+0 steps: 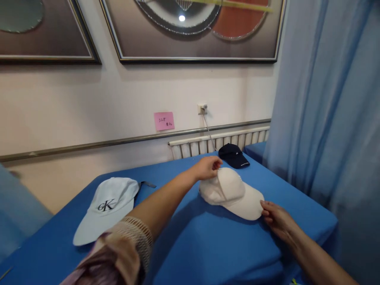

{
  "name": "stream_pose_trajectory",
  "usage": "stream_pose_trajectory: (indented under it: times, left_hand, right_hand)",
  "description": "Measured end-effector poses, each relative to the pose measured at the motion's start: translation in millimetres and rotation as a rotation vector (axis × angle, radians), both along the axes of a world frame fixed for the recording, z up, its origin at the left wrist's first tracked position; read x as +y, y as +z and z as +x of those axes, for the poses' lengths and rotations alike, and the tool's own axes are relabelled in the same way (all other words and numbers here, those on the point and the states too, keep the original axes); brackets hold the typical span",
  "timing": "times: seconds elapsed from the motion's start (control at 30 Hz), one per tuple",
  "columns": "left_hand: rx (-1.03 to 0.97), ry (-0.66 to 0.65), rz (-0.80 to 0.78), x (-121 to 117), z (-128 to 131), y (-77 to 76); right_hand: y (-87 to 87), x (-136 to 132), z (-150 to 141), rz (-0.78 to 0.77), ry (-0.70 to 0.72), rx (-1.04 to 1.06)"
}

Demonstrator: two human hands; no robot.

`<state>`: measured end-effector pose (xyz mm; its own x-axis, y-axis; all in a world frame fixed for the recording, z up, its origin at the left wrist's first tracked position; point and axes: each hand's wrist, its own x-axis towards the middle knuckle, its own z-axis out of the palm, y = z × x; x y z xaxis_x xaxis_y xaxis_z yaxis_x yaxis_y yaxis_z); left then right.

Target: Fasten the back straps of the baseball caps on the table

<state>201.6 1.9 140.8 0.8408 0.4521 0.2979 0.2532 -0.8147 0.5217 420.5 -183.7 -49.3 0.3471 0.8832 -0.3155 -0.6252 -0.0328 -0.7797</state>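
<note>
A cream baseball cap (234, 190) is between my two hands above the blue-covered bed, its brim towards the right. My left hand (208, 168) is closed at the top of the crown, fingertips pinching the fabric. With thumb and fingers, my right hand (276, 218) grips the edge of the brim. To the left lies a pale blue cap (114, 202) with dark "CK" letters, its strap sticking out behind. Behind the cream cap, a navy cap (233, 155) rests near the far edge of the bed.
The bed's blue cover (202, 249) spreads under the caps. A metal rail (133, 139) and a radiator (190, 149) run along the wall behind. Blue curtains (326, 99) hang at the right. A cord drops from a wall socket (202, 109) beside a pink note (164, 120).
</note>
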Motion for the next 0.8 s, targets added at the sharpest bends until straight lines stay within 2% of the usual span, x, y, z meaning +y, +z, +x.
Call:
stream_pose_trajectory:
  times: [0.1, 0.17, 0.23, 0.3, 0.37, 0.43, 0.5, 0.63, 0.7, 0.8]
  left_hand:
    - [-0.055, -0.086, 0.018, 6.1, 68.6, -7.2]
    - [-0.089, -0.092, 0.014, 8.0, 103.6, -12.0]
    - [-0.116, -0.077, 0.008, 9.0, 124.7, -17.7]
    - [-0.151, -0.037, -0.004, 8.9, 129.2, -26.4]
    - [-0.186, 0.02, -0.022, 6.6, 117.0, -41.5]
    - [-0.2, 0.072, -0.046, 2.1, 90.7, -65.3]
    - [-0.186, 0.106, -0.09, -4.0, 55.1, -97.0]
    - [-0.182, 0.245, -0.37, -15.3, -19.4, -158.2]
    - [-0.232, 0.334, -0.46, -19.1, -48.2, -174.4]
    - [-0.28, 0.384, -0.549, -22.4, -74.5, -179.4]
  right_hand:
    - [-9.2, -10.3, 36.5, 0.006, -0.132, 0.0]
    - [-12.6, -10.8, 57.5, 0.008, -0.202, 0.0]
    - [-13.5, -8.6, 75.9, -0.024, -0.297, 0.01]
    - [-12.7, -6.1, 91.9, -0.076, -0.386, 0.026]
    - [-11.7, -5.3, 105.4, -0.114, -0.438, 0.036]
    - [-11.8, -6.5, 115.9, -0.137, -0.465, 0.036]
    - [-13.2, -8.4, 123.0, -0.161, -0.49, 0.036]
    - [-16.5, -8.1, 127.5, -0.2, -0.512, 0.036]
    - [-16.5, -5.0, 126.0, -0.213, -0.512, 0.038]
    - [-15.2, 1.2, 121.2, -0.234, -0.51, 0.035]
